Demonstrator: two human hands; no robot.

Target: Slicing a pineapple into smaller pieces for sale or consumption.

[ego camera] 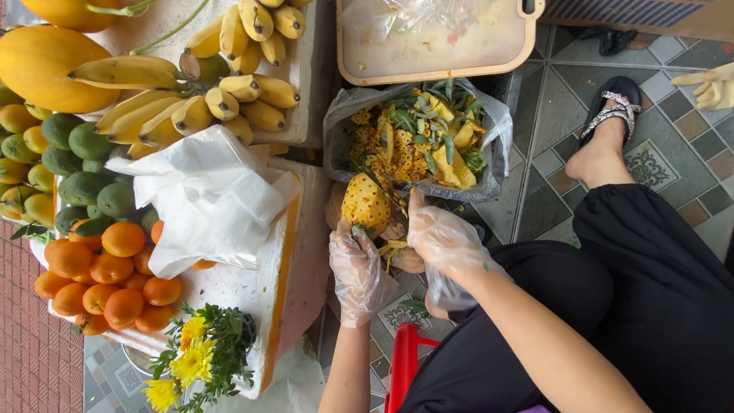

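Both my hands wear thin clear plastic gloves. My left hand (356, 264) grips the lower side of a peeled yellow pineapple (365, 202), held above the floor. Just right of the fruit, my right hand (442, 239) is closed around a knife (386, 195) whose thin dark blade lies across the pineapple. Behind the fruit stands a bin lined with a clear bag (489, 141), full of pineapple peel and green leaves.
A white foam box (271, 283) at left carries oranges (107, 271), green mangoes (84, 164), bananas (199, 95), white plastic bags (206, 199) and yellow flowers (191, 356). A cutting board (436, 46) lies beyond the bin. Below my arms is a red stool (403, 363). My sandalled foot (608, 130) rests on the tiled floor.
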